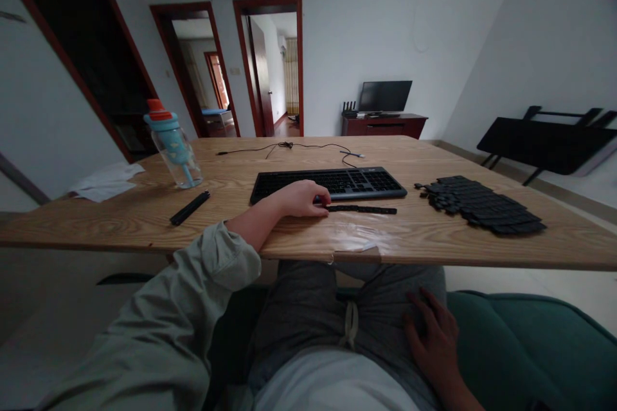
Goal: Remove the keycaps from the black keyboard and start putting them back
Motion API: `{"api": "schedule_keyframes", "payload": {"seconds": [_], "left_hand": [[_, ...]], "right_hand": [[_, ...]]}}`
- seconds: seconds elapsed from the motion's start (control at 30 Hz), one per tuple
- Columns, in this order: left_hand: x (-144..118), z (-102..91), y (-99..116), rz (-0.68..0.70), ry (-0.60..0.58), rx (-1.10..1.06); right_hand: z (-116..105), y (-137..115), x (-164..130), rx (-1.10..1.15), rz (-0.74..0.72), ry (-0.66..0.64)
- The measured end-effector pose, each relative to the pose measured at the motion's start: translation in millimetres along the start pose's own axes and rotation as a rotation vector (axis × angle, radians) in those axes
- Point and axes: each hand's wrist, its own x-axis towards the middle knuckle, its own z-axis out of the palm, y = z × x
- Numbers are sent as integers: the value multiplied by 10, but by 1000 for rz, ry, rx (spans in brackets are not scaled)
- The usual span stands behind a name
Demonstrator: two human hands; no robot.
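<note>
My left hand point(303, 199) rests at the front edge of the black keyboard point(357, 185). Its thumb and fingers are closed at the left end of a thin, dark segmented strip point(366, 209), which lies on the table just in front of the keyboard. Exactly how the fingertips meet the strip is partly hidden. My right hand point(432, 334) lies below the tabletop on my thigh, its fingers loosely spread and holding nothing. To the right of the keyboard, a pile of flat black strips point(486, 204) lies spread over the table.
A clear bottle with a red lid point(176, 148) stands at the left, by white tissue point(107, 181) and a black stick-like object point(189, 208). A thin black cable point(308, 145) runs behind the keyboard. Tape point(357, 253) covers part of the wooden table's point(289, 237) near edge.
</note>
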Motion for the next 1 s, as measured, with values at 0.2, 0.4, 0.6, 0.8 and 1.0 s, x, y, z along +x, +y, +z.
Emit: {"api": "schedule_keyframes", "payload": {"seconds": [0.2,0.4,0.6,0.8,1.0], "left_hand": [[-11,-13,-41,-22,28,-132],[-188,-364,-632,-307,419,-97],[-329,-466,-1297,-512,474,36],[-249,-401,-1367,-495,232,157],[-221,-406,-1355,-516,212,147]], "right_hand": [[-11,-6,19,7,-31,19],[17,37,7,-25,-59,18],[31,49,-9,-20,-45,19],[40,72,-36,-6,-20,-6],[33,61,-15,0,-24,-1]]}}
